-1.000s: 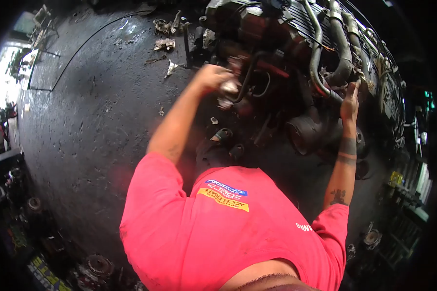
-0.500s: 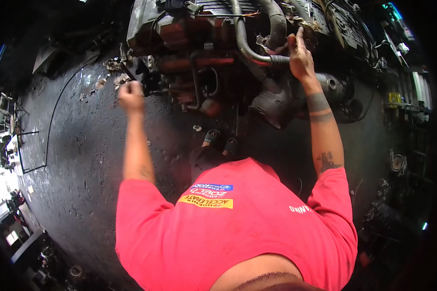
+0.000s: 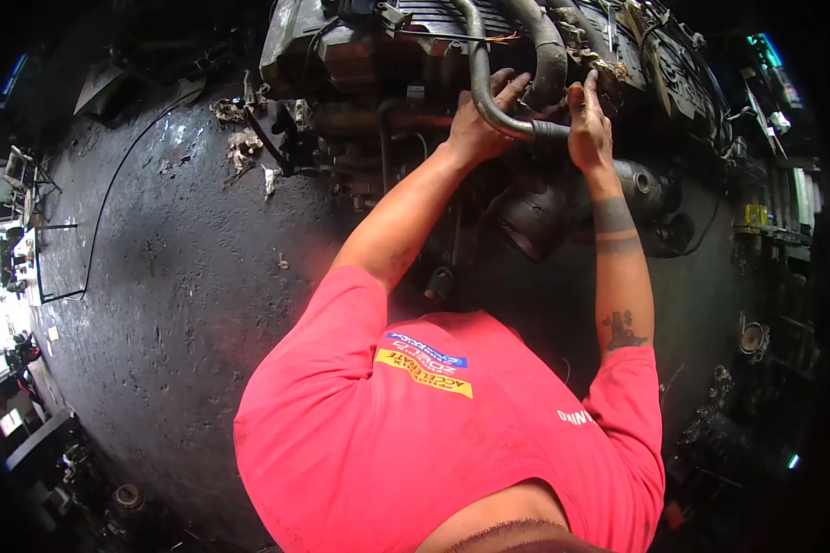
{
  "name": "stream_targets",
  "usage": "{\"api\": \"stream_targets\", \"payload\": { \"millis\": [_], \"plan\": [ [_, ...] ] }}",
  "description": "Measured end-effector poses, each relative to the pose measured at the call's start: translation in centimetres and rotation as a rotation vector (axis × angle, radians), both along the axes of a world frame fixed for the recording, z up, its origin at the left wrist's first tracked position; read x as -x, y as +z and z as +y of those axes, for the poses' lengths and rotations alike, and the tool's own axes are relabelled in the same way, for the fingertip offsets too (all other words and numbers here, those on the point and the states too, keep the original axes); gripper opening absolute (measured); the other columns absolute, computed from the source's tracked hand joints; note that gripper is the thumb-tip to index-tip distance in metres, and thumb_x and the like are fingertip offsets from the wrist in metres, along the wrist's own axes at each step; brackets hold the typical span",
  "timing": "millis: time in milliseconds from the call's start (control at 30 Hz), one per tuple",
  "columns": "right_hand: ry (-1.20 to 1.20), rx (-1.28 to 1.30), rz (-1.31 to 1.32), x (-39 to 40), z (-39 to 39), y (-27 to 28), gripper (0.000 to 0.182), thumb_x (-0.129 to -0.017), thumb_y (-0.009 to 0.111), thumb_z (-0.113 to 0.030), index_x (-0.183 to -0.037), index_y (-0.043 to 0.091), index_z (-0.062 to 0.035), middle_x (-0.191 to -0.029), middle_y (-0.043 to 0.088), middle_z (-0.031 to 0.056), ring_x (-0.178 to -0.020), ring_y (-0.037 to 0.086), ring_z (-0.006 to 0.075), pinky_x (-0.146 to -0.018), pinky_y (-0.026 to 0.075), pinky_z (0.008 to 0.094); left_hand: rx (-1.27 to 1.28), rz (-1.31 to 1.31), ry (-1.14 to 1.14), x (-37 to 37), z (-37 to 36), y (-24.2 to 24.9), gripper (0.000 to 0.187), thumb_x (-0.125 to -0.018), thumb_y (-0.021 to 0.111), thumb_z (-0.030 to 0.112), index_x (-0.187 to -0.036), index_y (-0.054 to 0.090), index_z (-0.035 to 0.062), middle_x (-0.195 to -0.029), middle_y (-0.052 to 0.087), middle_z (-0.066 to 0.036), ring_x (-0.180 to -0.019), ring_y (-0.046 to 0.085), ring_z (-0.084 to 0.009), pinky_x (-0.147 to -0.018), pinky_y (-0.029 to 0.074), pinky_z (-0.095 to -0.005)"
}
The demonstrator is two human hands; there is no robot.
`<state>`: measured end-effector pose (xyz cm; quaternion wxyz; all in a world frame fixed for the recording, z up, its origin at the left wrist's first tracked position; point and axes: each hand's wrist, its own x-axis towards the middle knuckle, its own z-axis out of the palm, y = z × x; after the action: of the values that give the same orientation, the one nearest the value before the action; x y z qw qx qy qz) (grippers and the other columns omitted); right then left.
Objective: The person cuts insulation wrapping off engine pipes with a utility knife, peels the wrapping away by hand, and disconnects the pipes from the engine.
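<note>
A large, grimy engine fills the top of the view. My left hand reaches in behind a bent metal pipe, its visible fingers stretched and apart. The pipe crosses in front of part of this hand, so its other fingers are hidden. My right hand rests by the right end of the same pipe, fingers pointing up and thumb apart. A thicker curved pipe stands between the two hands. Torn, dirty rag-like scraps lie just above my right fingertips.
Below the engine hangs a wide dark outlet, with a round metal cylinder to its right. Crumpled scraps hang at the engine's left side. A thin black cable runs along the dark floor. Shelves with parts line the right side.
My left hand has moved right, from the scraps at the engine's left side to the bent pipe. My right hand stays by the pipe's right end. The view has shifted slightly.
</note>
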<state>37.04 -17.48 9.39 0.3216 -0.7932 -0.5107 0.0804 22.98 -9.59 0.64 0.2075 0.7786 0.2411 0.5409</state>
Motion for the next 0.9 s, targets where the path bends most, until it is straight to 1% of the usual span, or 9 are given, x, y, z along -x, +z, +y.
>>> {"api": "stream_targets", "payload": {
  "millis": [67,267,333,400,500,600,667,833,900],
  "plan": [
    [-0.021,0.042,0.023,0.1,0.0,0.3,0.091,-0.083,0.022,-0.073,-0.143,0.019,-0.0047,-0.119,0.052,0.0282,-0.117,0.045,0.0433,-0.097,0.036,0.0435,0.045,0.284,-0.029,0.1,0.4,-0.4,0.066,-0.065,0.072,0.043,-0.121,0.053,0.0136,-0.116,0.055,-0.014,-0.108,0.054,-0.0307,-0.079,0.043,-0.0523],
    [-0.006,0.048,0.018,-0.4,0.2,-0.3,0.084,-0.088,0.023,-0.067,-0.141,0.022,-0.0027,-0.126,0.048,0.026,-0.122,0.043,0.0382,-0.099,0.034,0.0378,-0.194,0.427,0.066,-0.4,2.1,-1.0,0.063,-0.063,0.07,0.047,-0.116,0.057,0.0131,-0.114,0.057,-0.008,-0.109,0.053,-0.0296,-0.078,0.042,-0.0548],
    [-0.006,0.052,0.007,-0.6,0.3,-0.5,0.083,-0.088,0.024,-0.067,-0.141,0.022,-0.0025,-0.126,0.049,0.0258,-0.121,0.044,0.0377,-0.099,0.034,0.038,-0.233,0.526,0.087,0.4,2.0,1.0,0.061,-0.062,0.07,0.047,-0.113,0.061,0.0162,-0.11,0.058,-0.005,-0.105,0.053,-0.0281,-0.081,0.042,-0.0539],
    [0.006,0.017,0.009,-0.7,0.2,-0.9,0.084,-0.087,0.023,-0.068,-0.142,0.021,-0.005,-0.123,0.05,0.0267,-0.118,0.045,0.0409,-0.097,0.036,0.0411,-0.422,0.423,0.046,0.3,2.1,1.4,0.049,-0.059,0.073,0.041,-0.102,0.067,0.0177,-0.097,0.058,-0.003,-0.088,0.054,-0.024,-0.07,0.047,-0.0422],
    [0.039,-0.003,0.01,-1.1,0.2,-0.7,0.083,-0.087,0.022,-0.068,-0.143,0.02,-0.0063,-0.121,0.051,0.0268,-0.116,0.046,0.0427,-0.095,0.037,0.0435,-0.635,0.441,0.017,0.1,3.1,0.3,0.042,-0.058,0.073,0.042,-0.092,0.068,0.0191,-0.092,0.056,0.0,-0.084,0.053,-0.0205,-0.065,0.046,-0.0414],
    [0.085,-0.062,0.06,-1.3,0.7,-1.9,0.079,-0.09,0.021,-0.063,-0.142,0.021,-0.0026,-0.129,0.046,0.0246,-0.121,0.044,0.037,-0.099,0.035,0.0397,-0.491,0.342,0.161,0.0,2.1,-0.1,0.049,-0.054,0.072,0.042,-0.099,0.064,0.0234,-0.095,0.054,0.003,-0.084,0.052,-0.0222,-0.068,0.041,-0.042],
    [0.055,-0.069,0.016,-1.0,0.7,-1.7,0.08,-0.09,0.02,-0.062,-0.141,0.022,-0.0004,-0.134,0.041,0.024,-0.125,0.041,0.0345,-0.102,0.032,0.0372,-0.32,0.302,0.051,-0.6,1.6,-1.5,0.049,-0.061,0.067,0.05,-0.101,0.06,0.0214,-0.098,0.052,0.0,-0.098,0.049,-0.0258,-0.073,0.037,-0.0504],
    [0.053,0.009,0.059,-0.8,0.3,-0.9,0.088,-0.087,0.018,-0.069,-0.141,0.021,0.0008,-0.134,0.04,0.0257,-0.125,0.039,0.0384,-0.102,0.032,0.038,-0.175,0.235,0.181,-1.9,-1.1,-0.9,0.021,-0.069,0.062,0.034,-0.078,0.062,0.0156,-0.094,0.056,-0.004,-0.094,0.051,-0.025,-0.078,0.032,-0.0505],
    [0.052,-0.031,0.014,-1.0,0.7,-1.5,0.087,-0.087,0.018,-0.068,-0.14,0.023,0.0008,-0.13,0.045,0.0259,-0.122,0.041,0.0397,-0.1,0.033,0.0395,-0.208,0.275,0.107,-2.8,0.0,-2.4,0.018,-0.07,0.06,0.029,-0.08,0.062,0.0144,-0.1,0.058,-0.005,-0.093,0.051,-0.0262,-0.075,0.035,-0.0509]
  ]
}}
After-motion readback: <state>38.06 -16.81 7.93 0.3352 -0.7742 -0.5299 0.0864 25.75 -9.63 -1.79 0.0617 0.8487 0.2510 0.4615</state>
